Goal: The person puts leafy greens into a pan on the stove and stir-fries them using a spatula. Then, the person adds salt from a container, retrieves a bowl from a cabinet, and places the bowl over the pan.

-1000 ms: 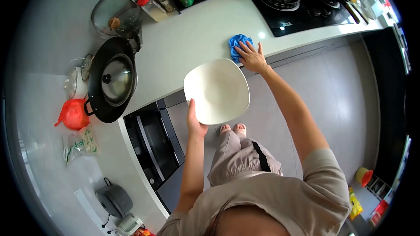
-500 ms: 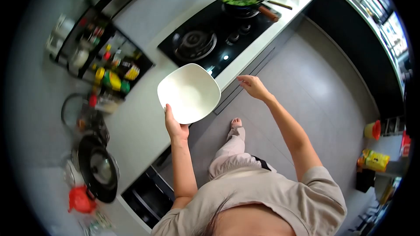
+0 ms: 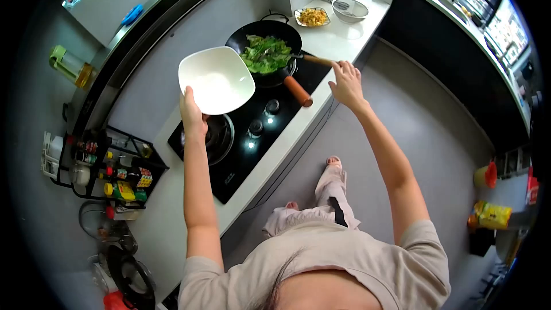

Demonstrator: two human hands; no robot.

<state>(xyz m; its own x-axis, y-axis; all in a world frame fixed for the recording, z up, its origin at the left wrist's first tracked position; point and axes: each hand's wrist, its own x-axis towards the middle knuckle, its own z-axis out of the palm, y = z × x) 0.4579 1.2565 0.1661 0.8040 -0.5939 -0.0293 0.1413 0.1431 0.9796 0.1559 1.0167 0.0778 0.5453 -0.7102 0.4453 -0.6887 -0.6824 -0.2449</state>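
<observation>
My left hand [image 3: 194, 113] grips a white square bowl [image 3: 215, 80] by its near rim, thumb on the inside; the bowl is empty and tilted above the stove. Beside it a black wok [image 3: 234, 39] with an orange-brown handle [image 3: 298, 90] holds green leafy vegetables [image 3: 265, 54]. A spatula [image 3: 315, 59] with a wooden handle rests in the wok, its head among the leaves. At the end of that handle is my right hand [image 3: 348, 85], fingers apart and thumb away from them; whether the fingertips touch the handle is hard to see.
A dish of yellow food [image 3: 313, 17] and a mesh strainer [image 3: 349, 10] stand past the wok. Along the wall is a rack of bottles [image 3: 123, 172], with a black lidded pan [image 3: 132, 278] nearer me. The range hood [image 3: 155, 34] overhangs the black stove [image 3: 229, 178].
I have stepped nearer the wok. The bowl in my left hand moved forward over the stove beside the wok, and my right hand reached up to the spatula handle.
</observation>
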